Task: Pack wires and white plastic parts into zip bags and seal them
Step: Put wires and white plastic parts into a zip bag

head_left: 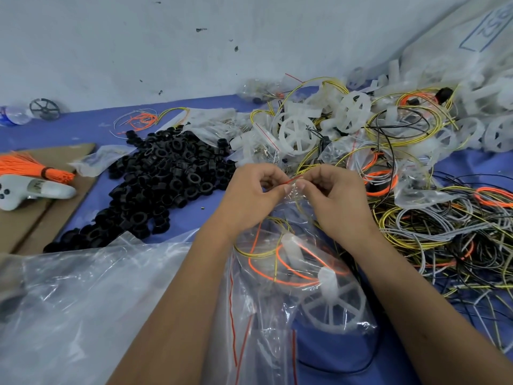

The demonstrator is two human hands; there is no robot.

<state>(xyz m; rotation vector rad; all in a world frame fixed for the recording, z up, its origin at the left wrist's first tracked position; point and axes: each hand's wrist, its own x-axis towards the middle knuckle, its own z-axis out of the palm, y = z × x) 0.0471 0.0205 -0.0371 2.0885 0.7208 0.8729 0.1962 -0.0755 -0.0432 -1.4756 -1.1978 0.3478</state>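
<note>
- Where the head camera looks down over both forearms, the left hand and the right hand meet at the red-striped mouth of a clear zip bag, each with thumb and fingers curled in a pinch on the strip, fingertips almost touching.
- The zip bag hangs from that pinch toward the viewer, above the blue table, between the two forearms.
- Inside the bag lie a white plastic wheel with spokes, a white plastic tube above it, and loops of orange wire and yellow wire.
- Whether the strip is pressed closed along its whole length cannot be told; the fingers cover its middle.
- To the left of the bag lies a large sheet of crumpled clear plastic.
- Behind that sheet, a heap of black rings spreads across the table.
- Further left, a bundle of orange strands and a white controller rest on brown cardboard.
- To the right of the hands lies a loose tangle of wires, yellow, grey, black and orange.
- Beyond the hands, a pile of white wheels is mixed with filled bags and more wire.
- Far left at the wall stand a water bottle and a dark wheel.
</note>
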